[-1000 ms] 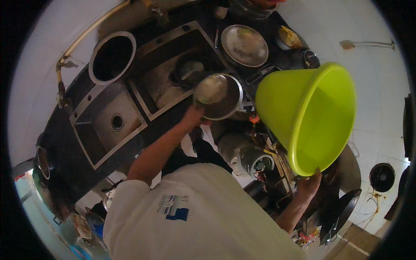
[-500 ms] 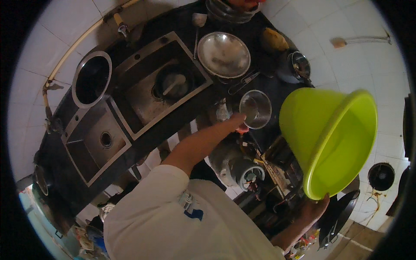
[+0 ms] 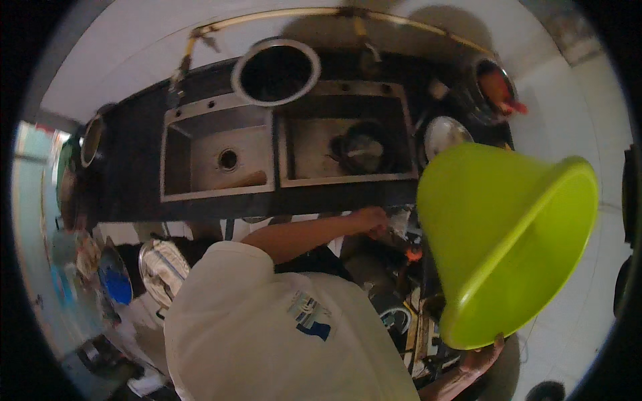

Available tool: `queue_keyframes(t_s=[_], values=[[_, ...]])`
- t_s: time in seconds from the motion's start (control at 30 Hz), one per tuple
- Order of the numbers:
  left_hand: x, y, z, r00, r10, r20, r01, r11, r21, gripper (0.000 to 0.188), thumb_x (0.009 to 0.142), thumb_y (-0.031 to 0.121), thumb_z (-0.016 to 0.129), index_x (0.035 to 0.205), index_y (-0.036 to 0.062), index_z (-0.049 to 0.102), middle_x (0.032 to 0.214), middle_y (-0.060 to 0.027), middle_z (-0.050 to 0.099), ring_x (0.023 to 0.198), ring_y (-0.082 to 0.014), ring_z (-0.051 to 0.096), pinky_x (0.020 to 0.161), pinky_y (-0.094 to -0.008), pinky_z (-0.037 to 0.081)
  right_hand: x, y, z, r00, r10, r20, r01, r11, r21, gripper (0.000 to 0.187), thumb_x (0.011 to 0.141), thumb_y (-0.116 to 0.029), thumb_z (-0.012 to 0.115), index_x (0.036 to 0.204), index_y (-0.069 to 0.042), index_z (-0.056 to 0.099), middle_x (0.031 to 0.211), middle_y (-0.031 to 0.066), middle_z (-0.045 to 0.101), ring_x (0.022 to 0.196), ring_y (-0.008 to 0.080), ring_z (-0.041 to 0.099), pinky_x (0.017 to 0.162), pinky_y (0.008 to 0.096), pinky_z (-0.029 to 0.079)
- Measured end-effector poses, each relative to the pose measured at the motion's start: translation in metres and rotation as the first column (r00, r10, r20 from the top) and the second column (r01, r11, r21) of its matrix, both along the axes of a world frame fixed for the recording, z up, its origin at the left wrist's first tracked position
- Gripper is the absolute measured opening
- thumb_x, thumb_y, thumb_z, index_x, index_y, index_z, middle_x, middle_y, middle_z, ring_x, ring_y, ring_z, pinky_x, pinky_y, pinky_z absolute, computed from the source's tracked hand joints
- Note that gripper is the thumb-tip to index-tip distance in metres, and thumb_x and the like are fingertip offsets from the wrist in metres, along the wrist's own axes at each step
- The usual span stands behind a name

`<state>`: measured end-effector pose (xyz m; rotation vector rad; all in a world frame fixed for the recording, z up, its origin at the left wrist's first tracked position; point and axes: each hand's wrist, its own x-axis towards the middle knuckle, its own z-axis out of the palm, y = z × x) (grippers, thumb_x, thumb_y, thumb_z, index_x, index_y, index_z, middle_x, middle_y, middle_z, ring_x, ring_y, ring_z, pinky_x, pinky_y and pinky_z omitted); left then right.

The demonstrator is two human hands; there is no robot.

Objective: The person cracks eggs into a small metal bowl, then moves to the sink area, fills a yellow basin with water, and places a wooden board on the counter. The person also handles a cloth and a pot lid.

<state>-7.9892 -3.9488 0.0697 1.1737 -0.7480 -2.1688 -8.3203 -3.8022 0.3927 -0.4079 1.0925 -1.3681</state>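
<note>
Surface point(image 3: 130, 170), black, carries two sinks point(image 3: 200, 155). Pot point(image 3: 276, 71) sits at back between them, probably parked there to spare basin room. Pan point(image 3: 344, 160) lies in right one. My left hand point(image 3: 370, 221), fingers curled, near front edge; can't tell whether anything's inside. Tub point(image 3: 468, 227) tilted over, mouth toward my right; my right hand point(image 3: 483, 355) clamped on its rim, likely because lip suits one-handed grip. Since earlier frame: steel bowl no longer shows at left hand; sinks run level; tub still held.
</note>
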Motion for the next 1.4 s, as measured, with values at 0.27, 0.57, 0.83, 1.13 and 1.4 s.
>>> queue_keyframes(t_s=[0.27,0.57,0.83,1.13,1.4], values=[[0.26,0.16,0.085,0.78,0.598,0.186,-0.589,0.801,-0.106,0.04,0.093,0.023,0.054,0.126,0.0023,0.046,0.105,-0.0119,0.062,0.09,-0.0199,0.062,0.073,-0.0343,0.055,0.163,-0.035,-0.027,0.856,0.176,-0.486,-0.215,0.976,-0.026,0.041,0.084,-0.014,0.06,0.122,-0.003,0.051,0.116,0.0104,0.058,0.104,0.0239,0.057,0.09,0.0394,0.046],[0.376,0.354,0.15,0.46,0.816,0.35,-0.725,0.573,-0.382,0.05,0.096,0.039,0.044,0.133,0.0046,0.041,0.124,-0.0136,0.054,0.11,-0.0256,0.054,0.086,-0.0389,0.051,0.386,-0.038,-0.071,0.689,0.713,-0.131,-0.708,0.7,0.09,0.036,0.083,-0.013,0.06,0.116,-0.001,0.054,0.107,0.0089,0.061,0.097,0.0219,0.061,0.075,0.0351,0.052],[0.421,0.413,0.113,0.37,0.929,-0.012,-0.86,0.338,-0.383,0.065,0.095,0.057,0.031,0.141,0.01,0.031,0.139,-0.0123,0.04,0.12,-0.03,0.048,0.092,-0.041,0.048,0.541,-0.017,-0.127,0.377,0.902,-0.213,-0.898,0.412,0.155,0.029,0.088,-0.018,0.06,0.11,0.001,0.057,0.098,0.011,0.063,0.081,0.018,0.063,0.057,0.0284,0.052],[0.448,0.386,0.136,0.141,0.987,-0.079,-0.987,0.134,-0.091,0.064,0.091,0.045,0.052,0.135,0.0022,0.035,0.13,-0.0182,0.047,0.112,-0.0318,0.055,0.084,-0.0447,0.052,0.612,-0.037,-0.143,0.261,0.936,-0.234,-0.925,0.312,0.215,0.035,0.087,-0.017,0.062,0.114,0.004,0.054,0.103,0.0143,0.062,0.084,0.0213,0.063,0.06,0.0284,0.054],[0.447,0.361,0.087,0.084,0.993,0.087,-0.996,0.084,0.002,0.044,0.083,0.013,0.054,0.125,0.0021,0.045,0.115,-0.0133,0.057,0.1,-0.0294,0.059,0.078,-0.0398,0.053,0.624,-0.062,-0.173,0.097,0.932,-0.35,-0.973,0.163,0.162,0.037,0.088,-0.021,0.063,0.112,0.006,0.055,0.1,0.0154,0.063,0.082,0.0215,0.066,0.065,0.03,0.057]])
